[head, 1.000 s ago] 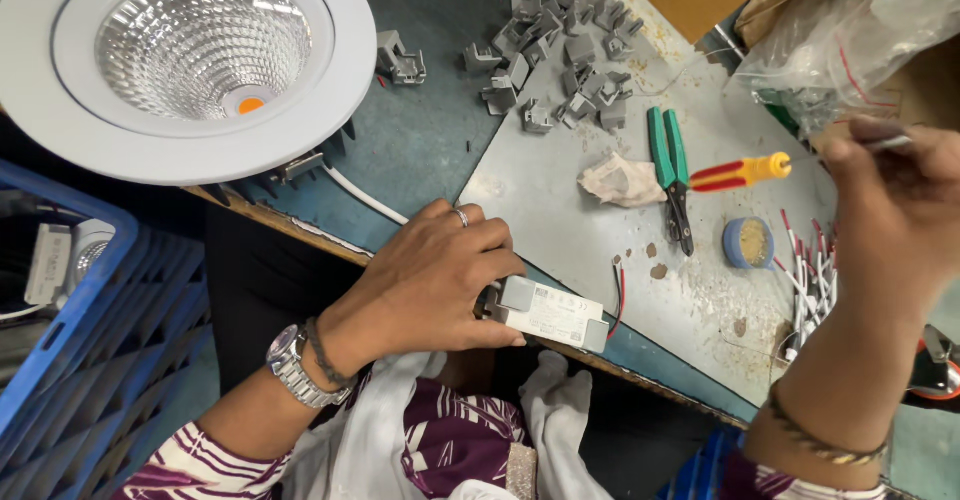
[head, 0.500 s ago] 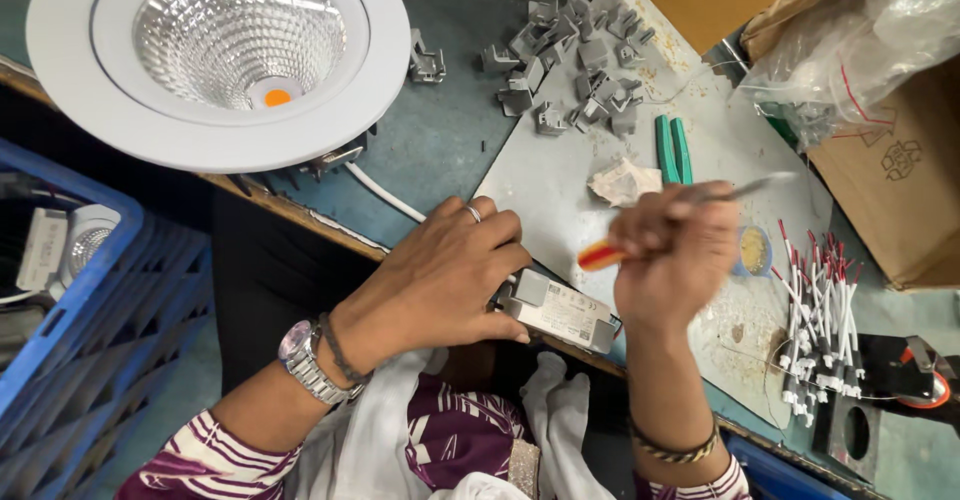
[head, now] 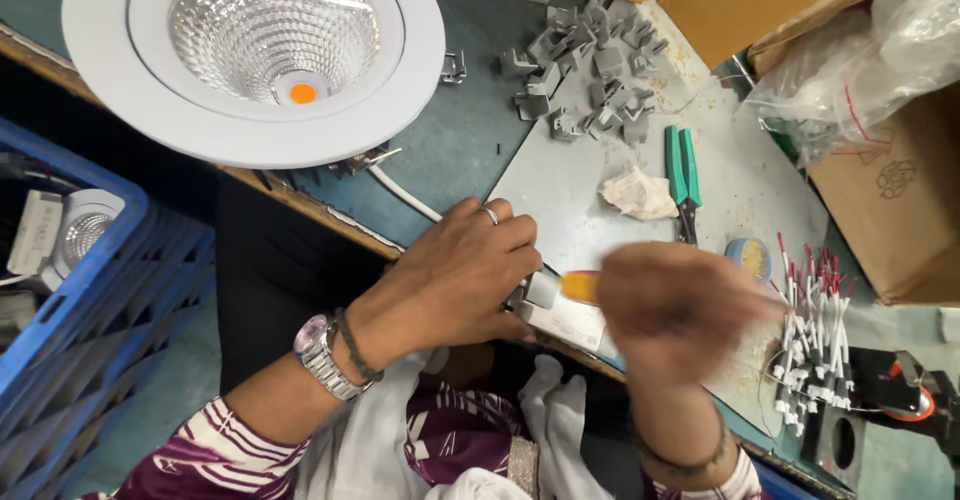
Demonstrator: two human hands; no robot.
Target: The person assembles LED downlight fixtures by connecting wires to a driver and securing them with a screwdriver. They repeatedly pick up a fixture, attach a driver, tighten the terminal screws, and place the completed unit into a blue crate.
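Driver box (head: 565,312), white and oblong, sits at the near edge of the worktop (head: 450,150); everything below is placed from it. My left hand (head: 455,275) presses down on its left end, fingers (head: 510,238) curled and closed over the box, ring on one finger, watch on the wrist. My right hand (head: 675,310) is just right of the box, blurred, fingers wrapped shut around a screwdriver (head: 580,286); only the yellow-orange handle end shows, pointing toward the box and touching or nearly touching it, cannot tell which. Far up and left of the box lies a big round white downlight (head: 255,55), face up, with a white cable (head: 400,192) running from it toward my left hand. Straight up from the box is a heap of small grey metal clips (head: 585,65). Up and right of the box: crumpled paper scrap (head: 640,195), then green-handled pliers (head: 682,175) just beside it. Right of the box, past my right hand, a bunch of short red-and-white wires (head: 815,335). Far left of the box, below the worktop edge, a blue crate (head: 110,290).
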